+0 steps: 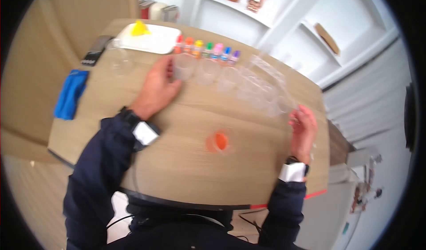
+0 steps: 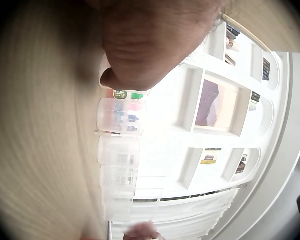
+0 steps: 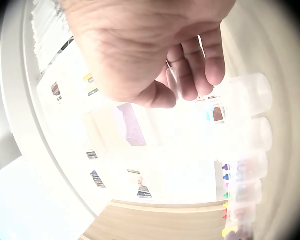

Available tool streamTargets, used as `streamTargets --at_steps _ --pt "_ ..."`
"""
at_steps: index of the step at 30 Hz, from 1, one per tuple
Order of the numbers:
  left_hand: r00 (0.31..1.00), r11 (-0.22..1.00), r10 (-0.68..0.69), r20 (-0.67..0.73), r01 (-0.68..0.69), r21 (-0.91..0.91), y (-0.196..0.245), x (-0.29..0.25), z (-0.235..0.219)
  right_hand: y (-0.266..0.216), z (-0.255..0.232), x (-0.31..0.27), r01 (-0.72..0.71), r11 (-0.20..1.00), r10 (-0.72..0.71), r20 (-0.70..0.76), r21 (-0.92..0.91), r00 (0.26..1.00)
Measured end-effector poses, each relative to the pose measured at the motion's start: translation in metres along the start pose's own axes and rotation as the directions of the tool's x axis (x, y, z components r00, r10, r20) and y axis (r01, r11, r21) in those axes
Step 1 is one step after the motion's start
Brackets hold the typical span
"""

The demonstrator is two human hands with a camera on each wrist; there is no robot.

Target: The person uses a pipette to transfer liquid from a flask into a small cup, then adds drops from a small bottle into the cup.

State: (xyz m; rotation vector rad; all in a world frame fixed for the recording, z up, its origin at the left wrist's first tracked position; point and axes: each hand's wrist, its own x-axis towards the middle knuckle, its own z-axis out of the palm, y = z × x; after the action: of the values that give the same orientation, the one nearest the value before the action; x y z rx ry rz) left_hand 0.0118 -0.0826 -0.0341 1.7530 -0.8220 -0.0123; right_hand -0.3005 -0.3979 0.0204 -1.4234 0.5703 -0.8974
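Note:
My left hand (image 1: 157, 90) grips the clear plastic cup (image 1: 186, 67) at the left end of a row of cups, its thumb (image 2: 115, 77) along the cup's side in the left wrist view. Beyond the row's right end, my right hand (image 1: 304, 125) has its fingers bent. In the right wrist view, thumb and fingers pinch a slim clear piece with a rounded end (image 3: 173, 82); its kind is unclear. More clear cups (image 1: 207, 71) stand between the hands. Nearer my body is a clear cup with orange contents (image 1: 217, 142).
Small bottles with coloured caps (image 1: 208, 50) line up behind the cups. A white tray (image 1: 162, 39) bears a yellow funnel-like piece (image 1: 140, 28). To the left are a clear flask-shaped vessel (image 1: 120, 62), a dark device (image 1: 94, 54) and a blue cloth (image 1: 71, 94). White shelves (image 1: 235, 25) stand behind.

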Motion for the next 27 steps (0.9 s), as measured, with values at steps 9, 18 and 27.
streamTargets --at_steps 9,18,27 --pt "0.952 0.957 0.222 -0.210 -0.172 0.232 0.021 -0.005 -0.016 0.016 -0.019 0.004 -0.077 0.959 0.055 0.088 0.274 0.995" --pt "0.749 0.773 0.559 -0.355 -0.316 0.550 0.040 0.002 -0.064 0.027 -0.027 0.007 -0.133 0.939 0.100 0.117 0.316 0.988" --pt "0.820 0.914 0.080 -0.567 0.166 0.369 -0.014 0.017 -0.129 0.012 -0.016 -0.001 -0.151 0.937 0.123 0.108 0.316 0.987"
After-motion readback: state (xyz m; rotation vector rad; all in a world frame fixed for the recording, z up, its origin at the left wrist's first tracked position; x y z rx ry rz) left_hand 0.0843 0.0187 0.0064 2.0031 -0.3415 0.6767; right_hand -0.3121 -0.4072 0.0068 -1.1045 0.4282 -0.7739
